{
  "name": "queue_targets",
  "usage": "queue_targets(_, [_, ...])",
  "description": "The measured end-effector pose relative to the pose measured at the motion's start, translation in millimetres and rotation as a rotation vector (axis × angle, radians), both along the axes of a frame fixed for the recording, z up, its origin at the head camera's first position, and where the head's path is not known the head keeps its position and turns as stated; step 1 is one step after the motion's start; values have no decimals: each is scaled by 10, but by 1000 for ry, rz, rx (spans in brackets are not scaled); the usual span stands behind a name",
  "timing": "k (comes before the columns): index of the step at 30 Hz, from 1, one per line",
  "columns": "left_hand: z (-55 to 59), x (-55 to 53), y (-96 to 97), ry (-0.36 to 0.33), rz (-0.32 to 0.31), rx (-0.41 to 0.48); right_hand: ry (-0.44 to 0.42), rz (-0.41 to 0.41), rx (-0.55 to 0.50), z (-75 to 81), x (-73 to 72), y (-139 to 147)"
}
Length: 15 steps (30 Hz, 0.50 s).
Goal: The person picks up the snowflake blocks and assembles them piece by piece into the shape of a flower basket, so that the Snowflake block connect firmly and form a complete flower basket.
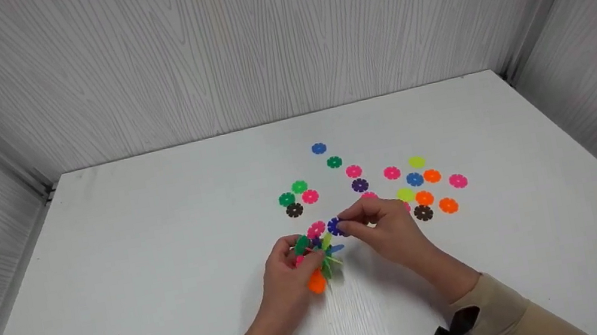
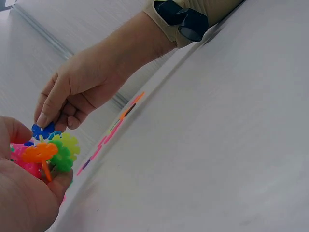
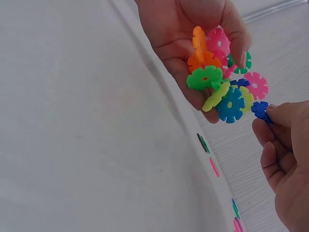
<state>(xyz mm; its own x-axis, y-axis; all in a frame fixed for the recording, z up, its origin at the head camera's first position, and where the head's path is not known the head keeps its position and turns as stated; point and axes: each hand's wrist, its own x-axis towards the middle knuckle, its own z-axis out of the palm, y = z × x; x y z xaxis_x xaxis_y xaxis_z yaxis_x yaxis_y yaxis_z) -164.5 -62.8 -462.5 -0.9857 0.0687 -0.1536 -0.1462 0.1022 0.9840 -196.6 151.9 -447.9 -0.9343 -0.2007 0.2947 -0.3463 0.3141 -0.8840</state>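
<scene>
My left hand (image 1: pixel 287 271) holds a cluster of joined notched plastic discs (image 3: pixel 219 79) in green, orange, pink, yellow and blue above the table. Its thumb presses on the cluster, and the palm shows beneath it in the right wrist view. Between thumb and forefinger, my right hand (image 1: pixel 387 231) pinches a dark blue notched disc (image 1: pixel 335 226). That disc is close to the upper right side of the cluster, near a pink disc (image 3: pixel 256 85); in the right wrist view a small gap separates them. Part of the cluster is hidden behind the left thumb.
Loose notched discs lie flat on the white table (image 1: pixel 139 267) beyond the hands. A small group with a black disc (image 1: pixel 295 210) is near the middle; more, including an orange disc (image 1: pixel 448 205), spread to the right. Wood-grained panels (image 1: pixel 253 41) stand around the table.
</scene>
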Motion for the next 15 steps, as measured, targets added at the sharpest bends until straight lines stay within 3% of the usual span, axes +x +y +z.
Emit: queue_targets(15, [-34,-5,-17,27,-3,-44,57,42,30,-13,-3,1])
